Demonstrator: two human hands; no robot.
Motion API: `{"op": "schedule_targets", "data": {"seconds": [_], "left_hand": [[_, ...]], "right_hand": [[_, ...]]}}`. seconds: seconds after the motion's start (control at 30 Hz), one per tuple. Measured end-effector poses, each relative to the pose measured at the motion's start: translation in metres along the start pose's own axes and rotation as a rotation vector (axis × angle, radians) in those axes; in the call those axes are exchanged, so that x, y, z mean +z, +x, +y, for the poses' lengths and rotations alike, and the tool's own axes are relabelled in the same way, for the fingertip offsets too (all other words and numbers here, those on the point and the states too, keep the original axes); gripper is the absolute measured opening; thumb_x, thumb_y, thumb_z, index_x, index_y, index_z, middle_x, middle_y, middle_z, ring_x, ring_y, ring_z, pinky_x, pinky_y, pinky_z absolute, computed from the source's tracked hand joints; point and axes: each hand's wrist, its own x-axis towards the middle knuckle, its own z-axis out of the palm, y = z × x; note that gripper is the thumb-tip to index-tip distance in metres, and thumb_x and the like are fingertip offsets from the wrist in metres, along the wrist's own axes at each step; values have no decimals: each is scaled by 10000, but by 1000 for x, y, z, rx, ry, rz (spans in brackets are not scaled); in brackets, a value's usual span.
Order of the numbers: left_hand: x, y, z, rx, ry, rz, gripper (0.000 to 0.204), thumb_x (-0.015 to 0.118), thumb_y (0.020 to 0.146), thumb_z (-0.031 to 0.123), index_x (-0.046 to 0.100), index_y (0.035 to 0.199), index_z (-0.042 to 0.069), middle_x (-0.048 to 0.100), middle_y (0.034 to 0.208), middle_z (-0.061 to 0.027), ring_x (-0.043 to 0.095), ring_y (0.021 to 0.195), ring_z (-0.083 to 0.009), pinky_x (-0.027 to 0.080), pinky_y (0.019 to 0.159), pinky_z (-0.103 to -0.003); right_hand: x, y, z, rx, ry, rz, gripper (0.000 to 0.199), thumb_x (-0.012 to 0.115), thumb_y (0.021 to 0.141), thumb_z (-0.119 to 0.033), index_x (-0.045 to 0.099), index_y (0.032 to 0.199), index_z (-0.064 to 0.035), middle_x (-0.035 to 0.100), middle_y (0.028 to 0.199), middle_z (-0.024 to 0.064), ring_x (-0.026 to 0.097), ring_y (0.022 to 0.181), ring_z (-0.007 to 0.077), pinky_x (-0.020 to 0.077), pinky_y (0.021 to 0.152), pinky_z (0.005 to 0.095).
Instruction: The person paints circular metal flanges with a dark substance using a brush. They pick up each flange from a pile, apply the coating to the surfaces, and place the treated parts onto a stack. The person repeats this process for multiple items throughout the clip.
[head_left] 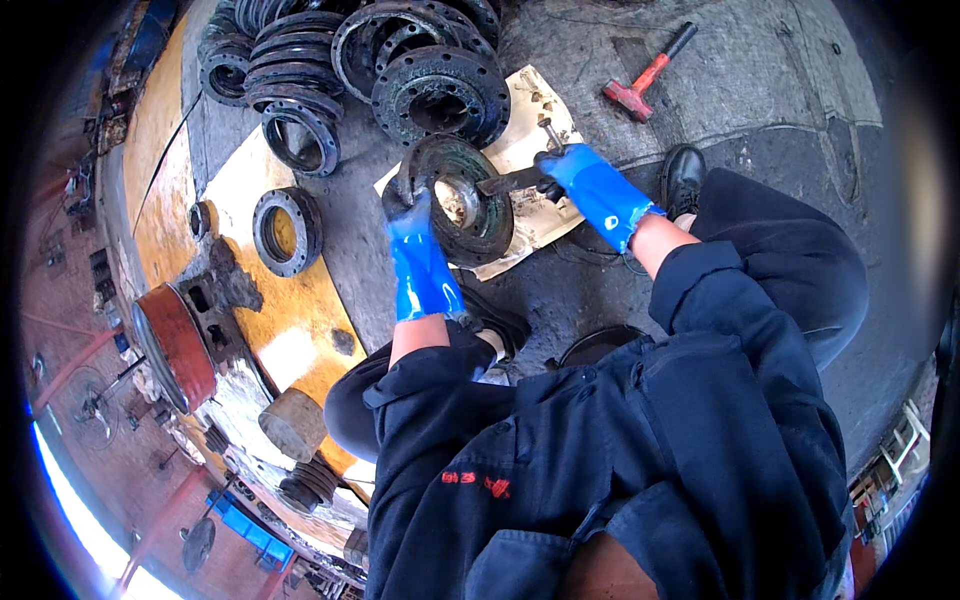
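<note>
A round, greasy metal flange (487, 225) with a central hole lies tilted on a stained sheet of cardboard (530, 238) in front of me. My left hand (407, 205), in a blue and black glove, is closed on the flange's left rim. In my right hand (566, 172), gloved the same way, is a dark flat-bladed scraper (512, 182). Its blade reaches left over the flange face, near the central hole. A small metal piece with a round head (547, 126) sticks up beside the right glove; whether it belongs to the scraper I cannot tell.
Beyond the flange stand a larger bolt-holed flange (440, 97) and several stacked rings (292, 62). A red-headed hammer (632, 98) lies at the far right. To the left are a loose ring (287, 231), a rusty drum (176, 348) and a short cylinder (292, 424).
</note>
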Motion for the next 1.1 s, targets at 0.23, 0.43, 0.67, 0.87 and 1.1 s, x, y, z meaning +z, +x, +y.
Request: {"op": "schedule_targets", "data": {"seconds": [0.23,0.43,0.67,0.87,1.1], "left_hand": [[12,-5,19,-74,186,83,258,705,764,213,660,931,21,679,806,-126,662,808,-229,514,723,-354],[27,-18,30,-88,435,179,385,686,757,393,669,919,43,670,803,-172,656,812,-327,516,740,-398],[51,-60,68,-573,-584,109,393,631,806,394,665,997,52,662,954,-188,643,803,-312,510,729,-391],[77,-54,65,-481,-703,41,384,639,803,379,664,1003,52,662,954,-173,638,801,-294,506,721,-383],[102,12,71,-351,-541,-62,375,648,799,361,663,1010,51,663,955,-156,631,797,-273,502,712,-373]], "right_hand": [[3,-22,-6,43,-38,-32,258,616,861,-245,652,814,6,634,628,103,568,442,169,420,413,298],[-30,-52,-40,96,109,99,332,622,842,-337,663,840,-8,662,645,98,566,441,166,402,420,290],[-61,-87,-91,-140,148,256,313,659,803,-294,656,836,17,631,631,110,562,473,180,395,433,301],[-91,-121,-197,-217,-213,282,401,681,779,-369,655,944,-5,632,718,98,536,504,179,410,475,306],[-119,-208,-253,-634,-97,212,478,644,789,-450,676,926,7,660,712,110,586,592,136,455,553,299]]}}
